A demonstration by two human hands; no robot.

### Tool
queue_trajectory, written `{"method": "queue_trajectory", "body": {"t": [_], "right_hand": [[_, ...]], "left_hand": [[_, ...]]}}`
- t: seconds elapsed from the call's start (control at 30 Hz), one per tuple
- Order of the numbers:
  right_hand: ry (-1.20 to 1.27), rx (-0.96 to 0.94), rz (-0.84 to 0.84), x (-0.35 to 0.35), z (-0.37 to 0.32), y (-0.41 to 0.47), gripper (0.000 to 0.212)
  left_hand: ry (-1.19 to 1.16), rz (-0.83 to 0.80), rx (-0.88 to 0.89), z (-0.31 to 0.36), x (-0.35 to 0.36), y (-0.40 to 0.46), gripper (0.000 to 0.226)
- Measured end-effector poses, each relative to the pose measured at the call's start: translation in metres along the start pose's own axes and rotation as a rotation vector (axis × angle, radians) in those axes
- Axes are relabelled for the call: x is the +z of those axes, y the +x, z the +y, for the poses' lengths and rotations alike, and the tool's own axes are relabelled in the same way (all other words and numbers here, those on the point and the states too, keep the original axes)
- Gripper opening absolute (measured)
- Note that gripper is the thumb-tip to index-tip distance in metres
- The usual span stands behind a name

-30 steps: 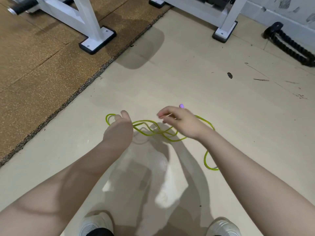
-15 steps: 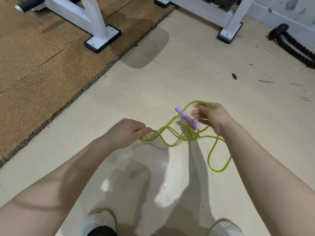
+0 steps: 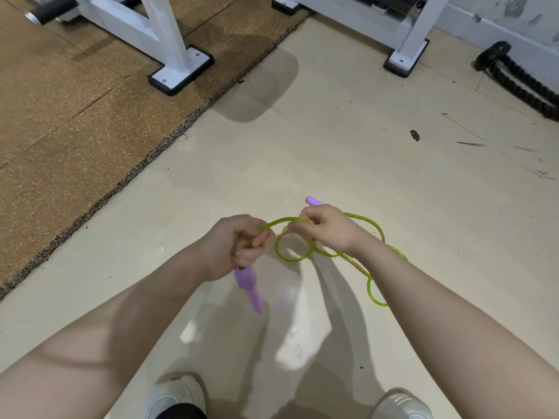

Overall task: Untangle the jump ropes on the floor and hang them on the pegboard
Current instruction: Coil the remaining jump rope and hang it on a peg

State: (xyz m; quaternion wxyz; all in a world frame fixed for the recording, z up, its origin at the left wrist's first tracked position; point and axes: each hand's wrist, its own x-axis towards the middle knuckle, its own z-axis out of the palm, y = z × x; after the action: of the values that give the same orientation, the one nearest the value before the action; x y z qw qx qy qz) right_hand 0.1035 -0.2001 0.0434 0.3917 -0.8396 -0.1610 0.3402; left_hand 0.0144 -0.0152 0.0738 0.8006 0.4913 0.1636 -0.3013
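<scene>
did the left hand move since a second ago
Yes. The left hand moved right, away from the brown mat's edge, and now grips the green rope.

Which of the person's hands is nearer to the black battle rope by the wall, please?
Right. The right hand sits toward the black rope; the left hand lies farther away.

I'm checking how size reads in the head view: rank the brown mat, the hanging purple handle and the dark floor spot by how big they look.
1. brown mat
2. purple handle, though it is nearer the camera
3. dark floor spot
</scene>
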Motion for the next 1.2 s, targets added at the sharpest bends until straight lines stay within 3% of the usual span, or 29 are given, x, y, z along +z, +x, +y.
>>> {"method": "queue_trajectory", "body": {"t": [0.1, 0.27, 0.33, 0.4, 0.47, 0.57, 0.63, 0.7, 0.8, 0.87, 0.93, 1.0, 1.03, 1.1, 1.17, 1.2], "right_hand": [[-0.016, -0.024, 0.135, -0.023, 0.000, 0.003, 0.040], [0.091, -0.119, 0.027, -0.071, -0.038, 0.010, 0.027], [0.178, -0.121, -0.034, -0.088, -0.056, 0.009, 0.024], [0.206, -0.108, -0.074, -0.105, -0.072, 0.002, 0.029], [0.180, -0.118, -0.106, -0.122, -0.083, -0.006, 0.037], [0.053, 0.012, -0.147, -0.149, -0.100, -0.022, 0.026], [-0.016, 0.172, -0.281, -0.164, -0.117, -0.038, 0.034], [0.065, 0.374, -0.450, -0.180, -0.137, -0.063, 0.041], [0.095, 0.490, -0.474, -0.206, -0.184, -0.108, 0.042], [-0.123, 0.405, -0.444, -0.228, -0.228, -0.137, 0.040], [-0.351, 0.293, -0.529, -0.252, -0.285, -0.170, 0.031], [-0.445, 0.206, -0.658, -0.275, -0.345, -0.203, 0.023], [-0.482, 0.160, -0.679, -0.288, -0.377, -0.218, 0.020], [-0.550, 0.020, -0.583, -0.316, -0.438, -0.244, 0.015], [-0.497, -0.144, -0.386, -0.346, -0.490, -0.266, 0.012], [-0.437, -0.208, -0.280, -0.362, -0.511, -0.275, 0.011]], "left_hand": [[0.050, -0.146, -0.222, 0.010, 0.012, 0.003, 0.025], [0.308, -0.380, -0.414, 0.053, 0.063, 0.017, 0.039], [0.360, -0.528, -0.388, 0.080, 0.079, 0.018, 0.034], [0.282, -0.576, -0.257, 0.110, 0.091, 0.015, 0.033], [0.151, -0.530, -0.049, 0.134, 0.103, 0.008, 0.036], [0.047, -0.386, 0.189, 0.166, 0.124, -0.008, 0.046], [-0.055, -0.247, 0.307, 0.190, 0.142, -0.018, 0.055], [-0.160, -0.063, 0.413, 0.217, 0.162, -0.029, 0.061], [-0.230, 0.153, 0.455, 0.258, 0.191, -0.057, 0.071], [-0.237, 0.250, 0.465, 0.291, 0.216, -0.084, 0.071], [-0.218, 0.367, 0.476, 0.328, 0.240, -0.113, 0.073], [0.024, 0.416, 0.413, 0.363, 0.261, -0.141, 0.068], [0.238, 0.360, 0.361, 0.381, 0.273, -0.159, 0.060], [0.560, 0.216, 0.285, 0.410, 0.296, -0.190, 0.047], [0.674, 0.210, 0.164, 0.443, 0.324, -0.222, 0.035], [0.724, 0.187, 0.118, 0.459, 0.335, -0.238, 0.040]]}}
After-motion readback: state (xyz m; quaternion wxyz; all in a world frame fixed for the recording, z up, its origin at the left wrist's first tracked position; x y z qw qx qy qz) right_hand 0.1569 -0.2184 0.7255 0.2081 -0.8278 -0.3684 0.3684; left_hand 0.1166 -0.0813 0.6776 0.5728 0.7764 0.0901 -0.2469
